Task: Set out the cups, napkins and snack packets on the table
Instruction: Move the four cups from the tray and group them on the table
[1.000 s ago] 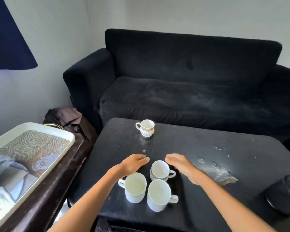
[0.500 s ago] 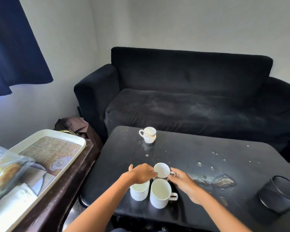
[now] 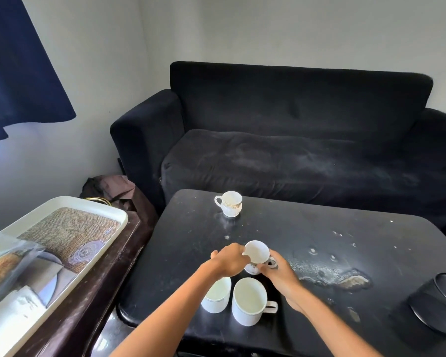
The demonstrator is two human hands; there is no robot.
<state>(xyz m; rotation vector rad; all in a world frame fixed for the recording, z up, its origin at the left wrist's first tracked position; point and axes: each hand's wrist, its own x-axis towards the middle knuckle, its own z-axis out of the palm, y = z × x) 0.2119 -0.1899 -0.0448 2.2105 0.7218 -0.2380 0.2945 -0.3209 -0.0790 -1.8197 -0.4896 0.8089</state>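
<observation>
A small white cup with gold trim [image 3: 256,252] is tilted above the black table [image 3: 319,243], held between both hands. My left hand [image 3: 228,260] grips its rim on the left; my right hand [image 3: 278,270] pinches its handle side. Two plain white mugs stand just below: one [image 3: 216,295] partly under my left forearm, the other [image 3: 249,301] with its handle to the right. Another gold-trimmed cup [image 3: 229,203] stands at the table's far left edge. A snack packet [image 3: 3,269] and white napkins [image 3: 8,315] lie on the white tray [image 3: 62,204] at the left.
A black sofa [image 3: 294,140] runs behind the table. The tray rests on a dark wooden side table [image 3: 93,292]. A black wire basket [image 3: 438,302] sits at the table's right front. A dark bag [image 3: 113,186] lies on the floor by the sofa arm.
Both hands closed in on the small middle cup, took hold of it and raised and tilted it off the table. The camera view tipped upward.
</observation>
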